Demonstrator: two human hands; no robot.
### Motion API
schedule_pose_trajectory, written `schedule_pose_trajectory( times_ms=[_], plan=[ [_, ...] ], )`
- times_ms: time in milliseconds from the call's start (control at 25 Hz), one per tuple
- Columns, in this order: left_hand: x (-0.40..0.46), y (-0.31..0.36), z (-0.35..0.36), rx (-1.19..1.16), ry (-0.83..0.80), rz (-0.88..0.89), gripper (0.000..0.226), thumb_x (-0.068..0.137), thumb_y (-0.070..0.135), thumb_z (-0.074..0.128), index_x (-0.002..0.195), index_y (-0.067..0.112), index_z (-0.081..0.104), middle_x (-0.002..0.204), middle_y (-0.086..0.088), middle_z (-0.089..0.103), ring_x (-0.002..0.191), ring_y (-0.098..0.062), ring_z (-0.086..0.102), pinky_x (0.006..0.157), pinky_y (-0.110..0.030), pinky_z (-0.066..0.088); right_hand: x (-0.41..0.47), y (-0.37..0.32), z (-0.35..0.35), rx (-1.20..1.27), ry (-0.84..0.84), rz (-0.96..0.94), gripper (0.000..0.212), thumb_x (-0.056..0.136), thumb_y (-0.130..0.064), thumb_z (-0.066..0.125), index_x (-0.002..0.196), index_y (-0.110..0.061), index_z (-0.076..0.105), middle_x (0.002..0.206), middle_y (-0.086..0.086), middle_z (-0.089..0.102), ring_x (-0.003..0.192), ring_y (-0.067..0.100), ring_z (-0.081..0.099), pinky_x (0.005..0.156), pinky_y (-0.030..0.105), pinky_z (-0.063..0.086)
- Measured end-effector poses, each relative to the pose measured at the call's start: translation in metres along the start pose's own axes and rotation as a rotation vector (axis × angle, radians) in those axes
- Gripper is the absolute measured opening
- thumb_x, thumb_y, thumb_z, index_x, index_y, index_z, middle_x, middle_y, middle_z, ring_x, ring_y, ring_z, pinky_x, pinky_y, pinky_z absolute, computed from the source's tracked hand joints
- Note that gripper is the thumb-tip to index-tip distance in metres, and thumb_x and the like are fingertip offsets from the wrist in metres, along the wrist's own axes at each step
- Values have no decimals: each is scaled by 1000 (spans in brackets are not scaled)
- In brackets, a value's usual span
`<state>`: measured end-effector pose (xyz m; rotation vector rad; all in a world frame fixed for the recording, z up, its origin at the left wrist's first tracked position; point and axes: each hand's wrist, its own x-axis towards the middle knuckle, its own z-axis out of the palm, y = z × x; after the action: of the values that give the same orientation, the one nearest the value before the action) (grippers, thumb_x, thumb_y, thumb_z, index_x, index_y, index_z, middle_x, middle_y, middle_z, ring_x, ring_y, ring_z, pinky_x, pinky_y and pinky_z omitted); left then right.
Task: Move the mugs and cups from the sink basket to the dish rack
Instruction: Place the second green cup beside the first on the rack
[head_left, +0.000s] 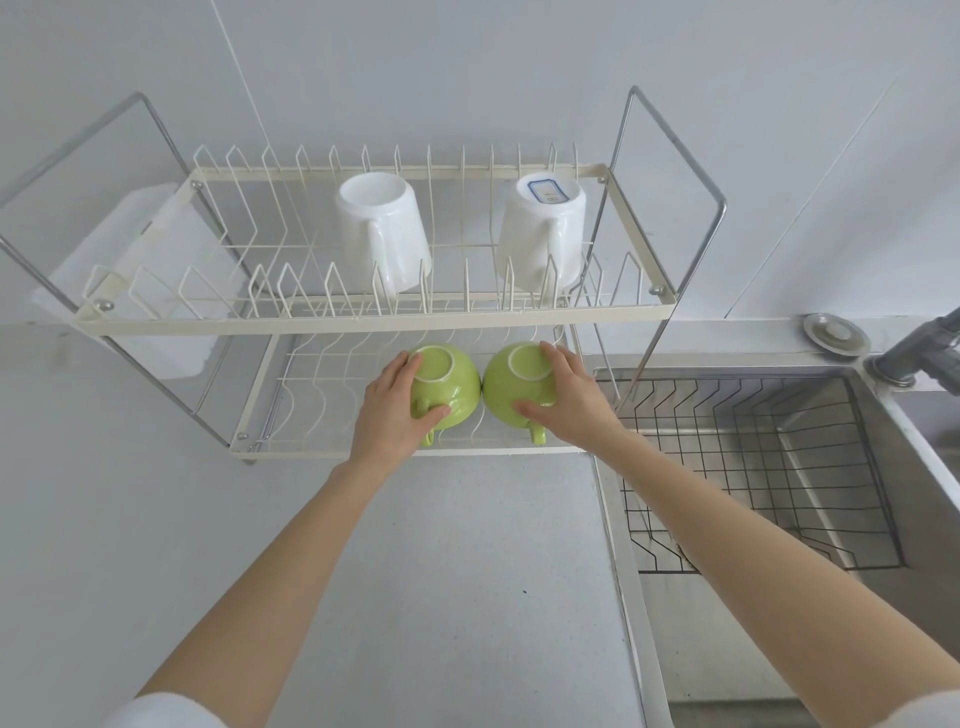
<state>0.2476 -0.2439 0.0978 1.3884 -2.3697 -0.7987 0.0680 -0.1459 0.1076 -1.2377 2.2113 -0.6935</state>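
Mugs first: two white mugs sit upside down on the dish rack's upper tier, at twelve o'clock from our hands. Our left hand clasps one inverted green cup and our right hand clasps the other green cup on the lower tier, rims touching. At three o'clock the sink basket looks bare, so we judge only letting go remains.

Each hand grips an upturned green cup on the dish rack's lower shelf.
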Motion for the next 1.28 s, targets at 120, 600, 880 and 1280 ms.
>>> schedule_pose_trajectory(
  times_ms=[120,600,880,1280],
  plan=[
    [-4,0,2,-4,3,-3,74,80,28,65,141,14,27,154,-4,22,137,-30,26,109,-43,30,-4,1,0,-9,6,-5,83,82,-29,67,147,-20,15,158,5,13,142,26,23,112,39,29],
    [-9,6,-5,114,-73,9,75,85,30,59,143,11,17,156,-9,11,142,-30,16,111,-46,27,-13,-3,-1,-181,28,-91,81,89,-35,56,149,-15,6,160,4,-1,148,20,1,119,37,15],
    [-39,26,-20,309,6,98,69,85,36,56,141,11,24,155,-11,16,143,-27,18,112,-43,24,-47,-11,-10,-356,33,-211,76,90,-37,53,148,-15,10,160,3,4,148,19,2,120,36,12],
    [-112,66,-47,310,155,212,57,85,36,55,135,17,39,149,-5,34,137,-22,32,110,-38,27,-124,-18,-47,-460,151,-420,68,90,-39,52,147,-18,22,158,2,19,147,17,11,120,30,5]
  ],
)
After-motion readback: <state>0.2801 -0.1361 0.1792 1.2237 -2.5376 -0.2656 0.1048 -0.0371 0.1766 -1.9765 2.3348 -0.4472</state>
